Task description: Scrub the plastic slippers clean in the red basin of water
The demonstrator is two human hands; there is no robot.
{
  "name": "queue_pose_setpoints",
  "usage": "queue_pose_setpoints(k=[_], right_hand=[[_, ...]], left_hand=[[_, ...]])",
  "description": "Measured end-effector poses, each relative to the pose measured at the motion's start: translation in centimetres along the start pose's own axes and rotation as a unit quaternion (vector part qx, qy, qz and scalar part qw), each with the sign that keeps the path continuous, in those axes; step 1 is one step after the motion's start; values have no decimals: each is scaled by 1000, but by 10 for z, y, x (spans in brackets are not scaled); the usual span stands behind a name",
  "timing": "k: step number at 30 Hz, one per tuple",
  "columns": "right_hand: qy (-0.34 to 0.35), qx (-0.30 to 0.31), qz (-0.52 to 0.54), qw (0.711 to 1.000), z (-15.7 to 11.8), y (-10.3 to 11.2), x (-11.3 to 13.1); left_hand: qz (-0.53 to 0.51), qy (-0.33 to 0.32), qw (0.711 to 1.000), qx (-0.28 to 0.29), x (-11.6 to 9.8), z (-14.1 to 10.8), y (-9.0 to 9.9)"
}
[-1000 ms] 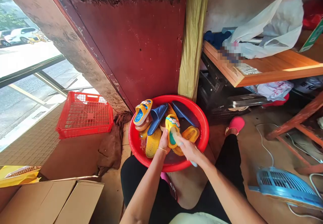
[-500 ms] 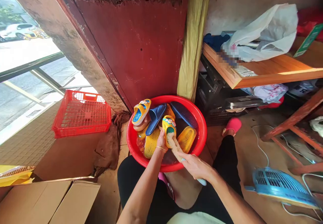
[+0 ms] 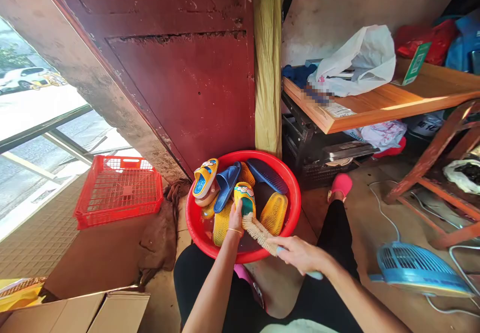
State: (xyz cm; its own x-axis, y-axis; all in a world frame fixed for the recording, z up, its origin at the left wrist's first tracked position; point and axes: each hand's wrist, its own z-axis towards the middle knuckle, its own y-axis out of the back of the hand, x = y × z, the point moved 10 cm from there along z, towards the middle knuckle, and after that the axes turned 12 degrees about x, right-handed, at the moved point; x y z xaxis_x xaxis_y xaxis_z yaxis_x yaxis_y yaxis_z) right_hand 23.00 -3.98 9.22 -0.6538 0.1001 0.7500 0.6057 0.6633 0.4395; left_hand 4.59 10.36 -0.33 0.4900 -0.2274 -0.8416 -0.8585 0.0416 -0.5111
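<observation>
Over a red basin (image 3: 295, 212), my left hand (image 3: 235, 218) grips a yellow child's slipper (image 3: 245, 191) with a green insole and a cartoon picture on its strap. My right hand (image 3: 298, 254) is closed round the pale blue handle of a scrub brush (image 3: 260, 233). The brush's cream bristles rest at the open heel end of that slipper. In the basin lie a blue slipper (image 3: 227, 185), a dark blue slipper (image 3: 267, 175) with its sole up, a yellow slipper (image 3: 274, 214) also sole up, and another yellow child's slipper (image 3: 206, 177) with a blue insole at the left rim.
A red plastic crate (image 3: 120, 190) stands left of the basin, beside a brown cloth (image 3: 159, 238) and cardboard boxes (image 3: 75, 315). Behind is a dark red door (image 3: 187, 93). On the right are a wooden table (image 3: 405, 104), a red stool (image 3: 431, 193) and a blue fan (image 3: 422, 268).
The view has shifted, showing more of the table on the right. The brush has drawn back from inside the slipper towards its heel end. Both hands keep their holds.
</observation>
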Motion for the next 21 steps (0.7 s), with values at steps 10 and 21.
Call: queue_pose_setpoints(k=[10, 21], right_hand=[[122, -182, -52, 974, 48, 55, 47], [52, -251, -36, 966, 17, 72, -9]], left_hand=[[162, -87, 982, 38, -26, -12, -22], [28, -64, 997, -14, -17, -3, -7]])
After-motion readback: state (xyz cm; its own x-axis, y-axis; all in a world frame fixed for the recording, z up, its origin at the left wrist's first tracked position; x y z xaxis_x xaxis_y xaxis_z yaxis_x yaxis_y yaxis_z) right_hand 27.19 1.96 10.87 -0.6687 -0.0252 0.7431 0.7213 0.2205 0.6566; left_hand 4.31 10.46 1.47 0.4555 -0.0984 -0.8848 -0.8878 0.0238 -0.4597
